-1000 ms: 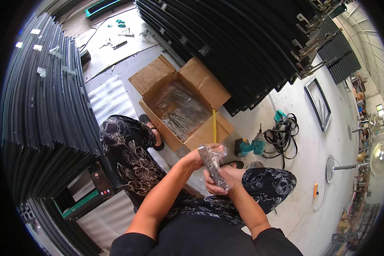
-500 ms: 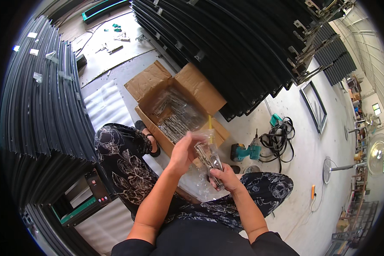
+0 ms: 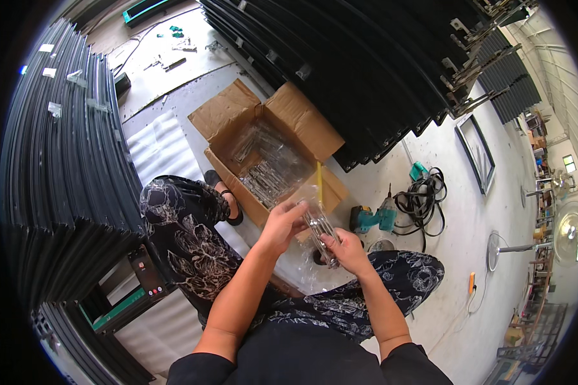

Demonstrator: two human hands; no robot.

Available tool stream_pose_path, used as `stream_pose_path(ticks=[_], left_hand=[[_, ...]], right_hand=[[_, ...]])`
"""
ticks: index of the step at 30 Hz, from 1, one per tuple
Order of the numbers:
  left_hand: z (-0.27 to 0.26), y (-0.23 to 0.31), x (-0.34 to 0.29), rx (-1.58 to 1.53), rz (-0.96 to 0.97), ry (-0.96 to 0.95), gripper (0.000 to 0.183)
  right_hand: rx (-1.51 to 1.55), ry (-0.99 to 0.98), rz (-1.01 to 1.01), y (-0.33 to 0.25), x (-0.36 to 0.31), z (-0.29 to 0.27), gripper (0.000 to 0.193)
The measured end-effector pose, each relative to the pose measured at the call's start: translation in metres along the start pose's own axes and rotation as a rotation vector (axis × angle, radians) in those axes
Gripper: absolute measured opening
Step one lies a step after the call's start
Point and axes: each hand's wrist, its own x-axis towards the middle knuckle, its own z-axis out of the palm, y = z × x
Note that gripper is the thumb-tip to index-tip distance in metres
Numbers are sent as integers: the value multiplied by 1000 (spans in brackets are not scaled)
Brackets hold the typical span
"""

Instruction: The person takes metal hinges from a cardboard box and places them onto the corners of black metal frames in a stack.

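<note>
A clear plastic bag of slim metal parts (image 3: 320, 226) is held up over the lap, just in front of the open cardboard box (image 3: 271, 151) that stands on the concrete floor (image 3: 456, 212). The left hand (image 3: 282, 226) is closed on the bag's upper side, fingers curled over the crinkled film, while the right hand (image 3: 347, 249) is pinched on its lower end, thumb on top; the bundle is thus carried tilted between both hands, apparently so that the limp film is kept taut and the rigid pieces inside are kept from sliding. The bag is glossy and wrinkled, and the parts in it read as narrow, bright, straight strips, though their exact kind cannot be told. More such bags are packed in the box, whose brown flaps are folded outward so that the contents lie open to reach; a yellow stick-like object (image 3: 318, 183) is seen at its near edge. A teal cordless drill (image 3: 374, 219) is laid on its side on the floor just beside the box, next to a coiled black cable (image 3: 422, 199). Long dark metal profiles (image 3: 366, 70) are stacked slantwise beyond the box, and another curved-looking stack (image 3: 58, 167) is ranged at the left. The knees are covered in black patterned cloth (image 3: 186, 237).
</note>
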Motion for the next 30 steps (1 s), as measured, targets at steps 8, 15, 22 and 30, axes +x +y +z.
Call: stream_pose_path(ticks=[8, 15, 22, 30], left_hand=[[-23, -32, 23, -287, -31, 215, 18], [-11, -15, 16, -132, -51, 69, 21], [4, -12, 13, -291, -213, -52, 26], [-4, -29, 22, -296, -158, -264, 41]], right_hand=[[-511, 88, -47, 21, 4, -2, 39], [-185, 156, -82, 27, 3, -5, 30], [-223, 253, -108, 32, -1, -8, 30], [-149, 320, -64, 54, 4, -12, 27]])
